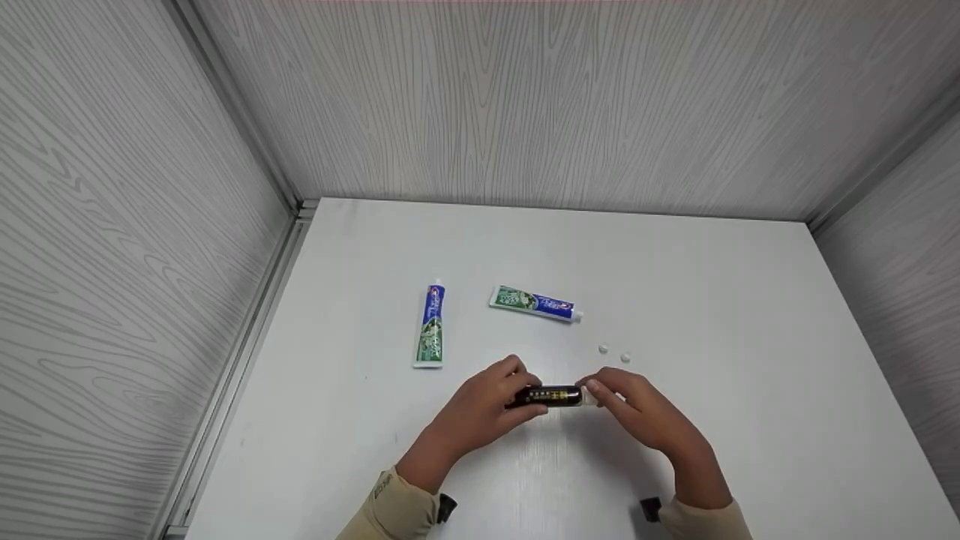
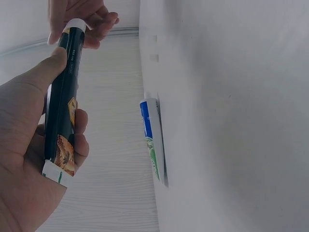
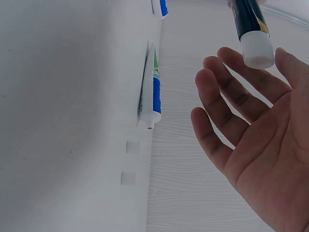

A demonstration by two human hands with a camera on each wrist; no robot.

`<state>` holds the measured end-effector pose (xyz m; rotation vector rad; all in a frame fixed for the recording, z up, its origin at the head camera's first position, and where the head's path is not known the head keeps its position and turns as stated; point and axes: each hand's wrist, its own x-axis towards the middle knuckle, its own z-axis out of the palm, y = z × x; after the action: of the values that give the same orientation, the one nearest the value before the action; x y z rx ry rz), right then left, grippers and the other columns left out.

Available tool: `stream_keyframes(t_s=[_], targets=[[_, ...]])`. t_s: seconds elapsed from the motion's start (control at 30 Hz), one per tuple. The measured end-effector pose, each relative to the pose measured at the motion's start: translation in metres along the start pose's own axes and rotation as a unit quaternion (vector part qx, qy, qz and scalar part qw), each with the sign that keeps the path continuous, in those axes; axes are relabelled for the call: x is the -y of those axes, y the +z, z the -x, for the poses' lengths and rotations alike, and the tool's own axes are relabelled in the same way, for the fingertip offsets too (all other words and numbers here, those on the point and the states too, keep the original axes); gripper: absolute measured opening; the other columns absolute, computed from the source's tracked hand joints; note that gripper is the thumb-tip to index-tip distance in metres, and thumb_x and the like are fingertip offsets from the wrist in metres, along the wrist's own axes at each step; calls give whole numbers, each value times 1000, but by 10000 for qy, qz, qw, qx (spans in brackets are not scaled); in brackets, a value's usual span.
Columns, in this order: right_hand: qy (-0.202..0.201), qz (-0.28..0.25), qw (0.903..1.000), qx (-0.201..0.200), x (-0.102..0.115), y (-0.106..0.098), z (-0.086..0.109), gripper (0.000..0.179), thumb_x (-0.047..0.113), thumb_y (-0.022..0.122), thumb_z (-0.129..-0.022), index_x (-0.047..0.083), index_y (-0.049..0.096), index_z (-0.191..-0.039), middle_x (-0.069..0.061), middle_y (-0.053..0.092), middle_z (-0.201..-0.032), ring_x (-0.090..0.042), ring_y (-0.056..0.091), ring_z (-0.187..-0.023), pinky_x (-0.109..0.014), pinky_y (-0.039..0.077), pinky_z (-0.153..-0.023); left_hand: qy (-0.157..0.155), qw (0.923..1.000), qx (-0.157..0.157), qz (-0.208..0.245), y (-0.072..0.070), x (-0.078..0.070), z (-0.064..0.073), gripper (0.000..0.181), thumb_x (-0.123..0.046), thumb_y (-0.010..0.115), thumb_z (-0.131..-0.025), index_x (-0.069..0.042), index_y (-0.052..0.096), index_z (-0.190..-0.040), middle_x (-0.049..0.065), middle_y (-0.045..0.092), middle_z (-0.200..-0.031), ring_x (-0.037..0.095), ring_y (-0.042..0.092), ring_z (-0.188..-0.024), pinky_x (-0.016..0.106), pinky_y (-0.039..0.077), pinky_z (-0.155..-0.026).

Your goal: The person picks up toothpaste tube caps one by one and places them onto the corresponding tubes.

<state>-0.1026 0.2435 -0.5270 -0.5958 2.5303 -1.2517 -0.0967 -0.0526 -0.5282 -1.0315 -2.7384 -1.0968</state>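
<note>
In the lower middle of the head view we see a glossy black plastic tube with gold lettering (image 1: 555,396), held roughly level, its short white cylindrical cap (image 3: 257,50) toward the frame's right. The left hand (image 1: 487,397) grips the body, thumb and curled fingers on opposite sides; the right hand (image 3: 256,121) has its fingers spread and loosely bent about the cap, with no clear pinch.

We judge the tube light, soft-walled and slightly slick, unlikely to break but easily dented by squeezing. We would cradle the mid-body broadly, leave the flat white crimped end (image 2: 55,173), lower left in the left wrist view, unloaded, and take the stiffer cap between thumb and fingertip.
</note>
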Motion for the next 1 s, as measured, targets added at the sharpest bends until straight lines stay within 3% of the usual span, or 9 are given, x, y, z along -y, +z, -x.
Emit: stream_keyframes(t_s=[0.13, 0.23, 0.47, 0.57, 0.77, 1.0], targets=[[100, -10, 9999, -106, 1, -1, 3, 37, 37, 45, -116, 19, 73, -131, -3, 75, -125, -26, 71, -98, -36, 56, -87, -16, 10000, 22, -9, 0, -1, -1, 34, -45, 71, -102, -17, 75, -121, -5, 60, -107, 5, 54, -89, 22, 52, -80], [100, 42, 9994, -326, 2, 0, 6, 34, 36, 47, -115, 21, 71, -134, -2, 73, -132, -21, 71, -104, -39, 56, -92, -36, 10000, 52, -41, 1, 0, -1, 35, -46, 71, -102, -17, 75, -121, -5, 60, -108, 5, 54, -90, 22, 52, -80], [-161, 9, 9924, -1223, 4, -1, 11, 14, 25, 63, -109, 29, 66, -122, 12, 69, -118, -15, 68, -96, -37, 55, -86, -64, 10000, 11, -1, 1, 1, -2, 34, -45, 71, -102, -18, 75, -121, -6, 61, -110, 5, 56, -91, 24, 53, -81], [-489, 90, 9884, -1438, 3, -1, 12, 25, 14, 75, -100, 29, 66, -117, 14, 68, -112, -14, 68, -91, -35, 55, -84, -80, 10000, 19, 5, 1, 1, -2, 34, -45, 71, -101, -18, 75, -121, -6, 61, -110, 5, 56, -91, 24, 53, -81], [-1135, 238, 9846, -1309, 3, 0, 14, 47, 2, 89, -83, 26, 67, -116, 6, 70, -111, -14, 70, -89, -34, 58, -86, -96, 9999, 28, 22, 0, 1, -1, 31, -42, 74, -101, -17, 75, -120, -5, 61, -109, 5, 56, -91, 24, 53, -82], [-1259, -1, 9866, -1039, 6, 2, 12, 42, 0, 90, -82, 14, 70, -116, -2, 71, -113, -17, 70, -92, -27, 58, -85, -46, 10000, 15, 51, -1, 2, 0, 34, -46, 71, -102, -18, 75, -120, -6, 60, -109, 5, 55, -91, 23, 53, -81]])
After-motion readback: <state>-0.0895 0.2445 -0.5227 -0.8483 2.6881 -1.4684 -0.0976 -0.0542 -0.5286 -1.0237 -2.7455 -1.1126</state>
